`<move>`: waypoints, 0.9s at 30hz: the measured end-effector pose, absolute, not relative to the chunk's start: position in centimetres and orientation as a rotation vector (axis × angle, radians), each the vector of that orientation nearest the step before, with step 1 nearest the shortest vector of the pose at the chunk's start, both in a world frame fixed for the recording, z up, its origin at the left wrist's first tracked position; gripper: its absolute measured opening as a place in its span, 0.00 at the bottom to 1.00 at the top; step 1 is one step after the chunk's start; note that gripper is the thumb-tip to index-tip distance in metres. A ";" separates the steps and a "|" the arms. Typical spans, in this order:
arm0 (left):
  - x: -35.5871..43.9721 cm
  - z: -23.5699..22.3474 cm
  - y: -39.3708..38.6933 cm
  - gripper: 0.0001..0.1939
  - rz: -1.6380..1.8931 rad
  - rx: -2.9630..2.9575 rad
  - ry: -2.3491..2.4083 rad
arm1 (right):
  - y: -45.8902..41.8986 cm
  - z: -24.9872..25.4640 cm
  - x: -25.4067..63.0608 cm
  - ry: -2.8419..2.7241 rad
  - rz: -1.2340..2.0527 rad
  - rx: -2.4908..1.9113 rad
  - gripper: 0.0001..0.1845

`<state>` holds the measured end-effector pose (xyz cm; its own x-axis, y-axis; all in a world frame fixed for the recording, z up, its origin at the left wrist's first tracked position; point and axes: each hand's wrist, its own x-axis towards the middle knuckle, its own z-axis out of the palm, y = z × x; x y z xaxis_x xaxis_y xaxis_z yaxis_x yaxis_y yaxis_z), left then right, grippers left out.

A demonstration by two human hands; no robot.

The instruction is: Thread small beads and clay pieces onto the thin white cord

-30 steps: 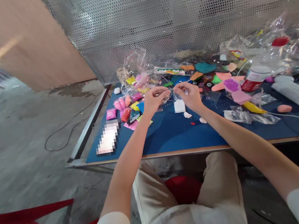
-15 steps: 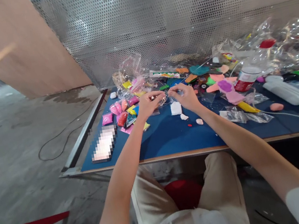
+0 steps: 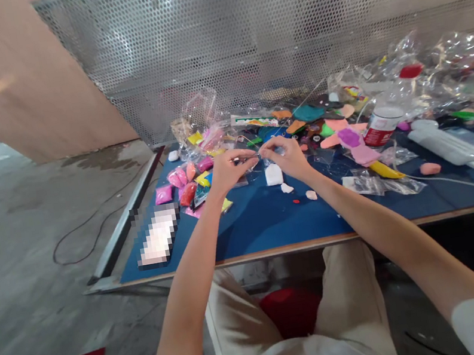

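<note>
Above the blue tabletop (image 3: 263,227), my left hand (image 3: 231,171) and my right hand (image 3: 285,154) meet almost fingertip to fingertip. Each has thumb and finger pinched together; whatever they hold is too small to make out. A thin pale strand (image 3: 307,96) slants up and to the right from near my right fingers. Just below my right hand lies a white block (image 3: 273,175), like modelling clay. In front of it are a small white lump (image 3: 286,188), a pale pink lump (image 3: 311,194) and a tiny red bit (image 3: 296,201).
Coloured clay packets (image 3: 188,194) lie left of my left hand, behind a blurred-out flat rectangle (image 3: 158,234). Rightward stand a red-and-white container (image 3: 382,126) and a lying white bottle (image 3: 447,142). Clear plastic bags (image 3: 450,69) pile up before the perforated metal panel (image 3: 239,25).
The view has shifted slightly, so the table things sit a little further left. My hands stay fingertip to fingertip, still pinching. The thin strand by my right hand shows more clearly.
</note>
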<state>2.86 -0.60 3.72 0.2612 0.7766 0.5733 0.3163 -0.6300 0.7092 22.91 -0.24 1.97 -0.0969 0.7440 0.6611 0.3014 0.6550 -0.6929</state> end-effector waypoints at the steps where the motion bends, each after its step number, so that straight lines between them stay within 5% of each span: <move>1: 3.0 3.7 -0.7 0.11 1.359 2.095 0.994 | -0.2 1.9 22.9 -1.669 0.511 -0.846 0.15; 7: 3.1 3.7 -1.1 0.14 1.362 2.101 1.009 | -0.3 1.9 22.5 -1.642 0.681 -0.809 0.18; 13: 2.8 3.7 -0.6 0.21 1.242 1.983 1.022 | -0.6 1.9 22.5 -1.699 0.525 -0.799 0.17; 27: 2.2 3.6 -0.1 0.20 0.985 1.825 0.972 | -1.4 1.9 22.4 -1.789 0.238 -0.786 0.13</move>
